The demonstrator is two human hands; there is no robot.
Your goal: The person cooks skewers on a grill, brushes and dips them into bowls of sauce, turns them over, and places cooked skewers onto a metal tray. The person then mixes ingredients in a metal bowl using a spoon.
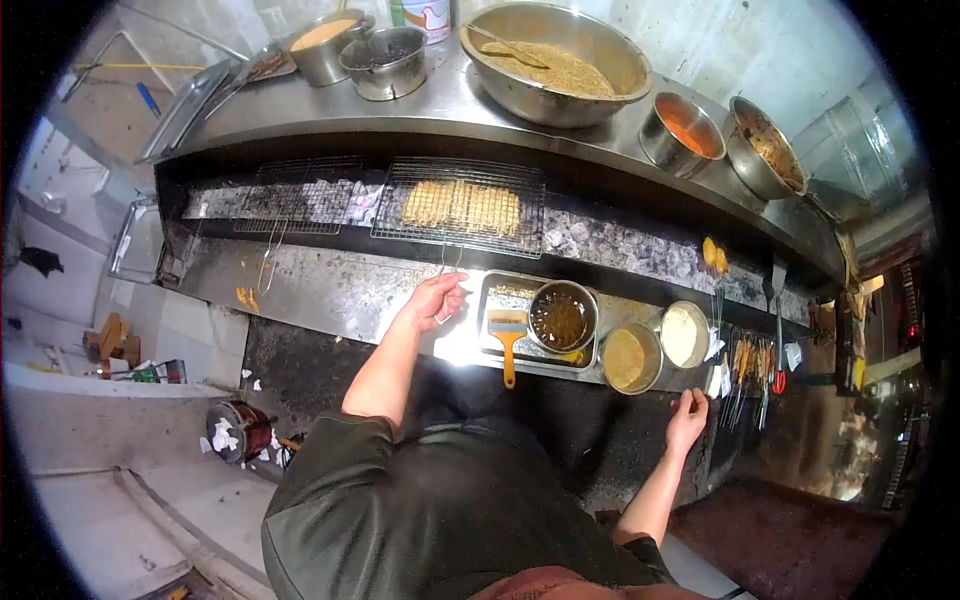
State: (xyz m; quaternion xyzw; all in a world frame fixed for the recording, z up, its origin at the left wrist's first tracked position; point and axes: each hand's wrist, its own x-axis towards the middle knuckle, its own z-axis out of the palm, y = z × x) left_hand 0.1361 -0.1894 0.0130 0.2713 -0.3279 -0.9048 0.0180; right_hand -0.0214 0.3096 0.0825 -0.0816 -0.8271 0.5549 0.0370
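Note:
My left hand (438, 300) is closed at the handle of a wire grill basket (458, 165), which lies over the coals with yellowish food pieces (462, 208) inside. To the right of that hand, a metal tray (490, 290) holds a wide brush (508, 340) with an orange handle and a pot of dark liquid (562, 316). My right hand (686, 420) hangs near the counter's front edge, below a pot of white sauce (684, 335), its fingers curled together. Whether anything small is between them is hidden. A pot of yellowish sauce (630, 358) stands to its left.
A second wire basket (298, 195) lies over the coals at left. Skewers (748, 370) and red-handled scissors (779, 380) are at right. On the back shelf stand a large bowl (560, 75), a pot of red sauce (683, 130) and several other pots.

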